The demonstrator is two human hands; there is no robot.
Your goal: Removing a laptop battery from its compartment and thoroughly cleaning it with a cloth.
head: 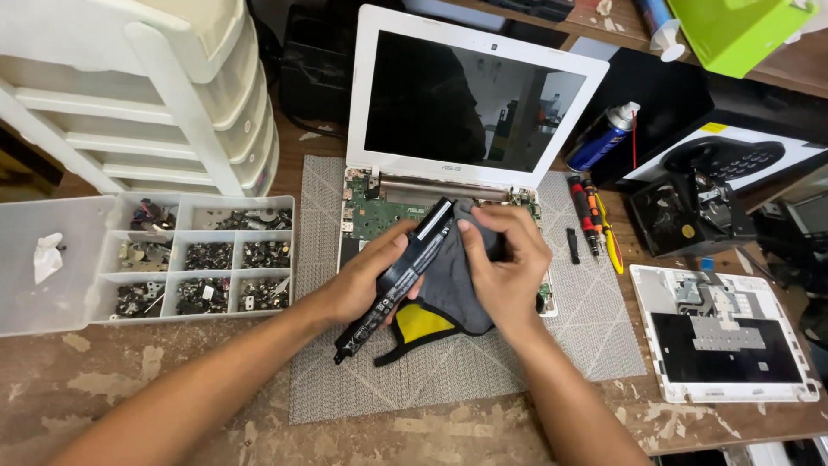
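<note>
Wood with chipped paint is seen at the near edge of the table point(103, 406), and a grey ribbed mat point(483, 362) is laid on it. Above the mat, a long black battery pack point(405, 263) is gripped from below by the left hand point(366, 280) and is held tilted, with its low end near the mat. A grey cloth with a yellow patch point(440, 302) is pressed against the battery pack by the right hand point(504, 259), whose fingers are closed on the cloth. Just behind the hands, an opened white laptop point(470, 108) is set on the mat, with its green board point(379, 216) left bare and its dark screen stood up. To the left, a clear parts box point(203, 259) is filled with small dark bits. To the right, a white laptop cover point(724, 336) is laid flat, and screwdrivers point(595, 220) are placed beside the mat. Farther back, a blue spray can point(604, 136) and white plastic drawers point(172, 95) are seen.
</note>
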